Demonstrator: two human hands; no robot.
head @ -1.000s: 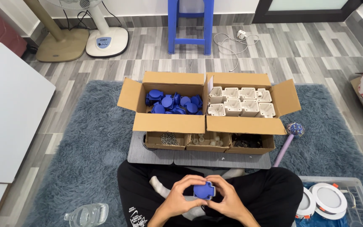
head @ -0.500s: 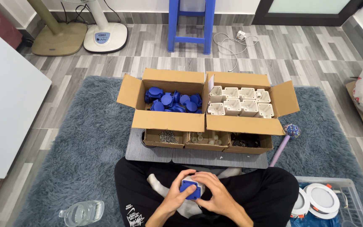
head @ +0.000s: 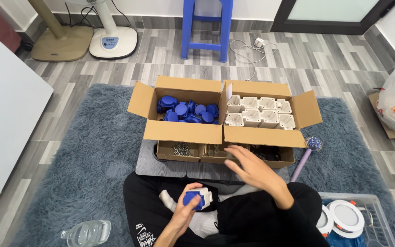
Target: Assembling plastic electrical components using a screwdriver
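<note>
My left hand [head: 184,211] holds a white socket housing with a blue cap [head: 197,198] over my lap. My right hand [head: 252,170] is stretched forward with fingers spread, empty, its fingertips at the middle small cardboard tray [head: 216,153]. To the left, another small tray holds dark screws [head: 182,149]. Behind the trays stand two open cartons: the left one [head: 182,130] is full of blue caps [head: 187,111], the right one [head: 258,135] holds rows of white housings [head: 258,110].
The trays rest on a grey board [head: 170,166] on a shaggy blue-grey rug [head: 88,160]. A purple stick with a ball tip [head: 305,157] lies right of the trays. A clear crate with round white lamps [head: 344,219] is at lower right, a water bottle [head: 87,232] at lower left.
Both hands held the blue-capped housing together over my lap. My right hand has now let go and reached forward to the small trays. The left hand keeps the housing.
</note>
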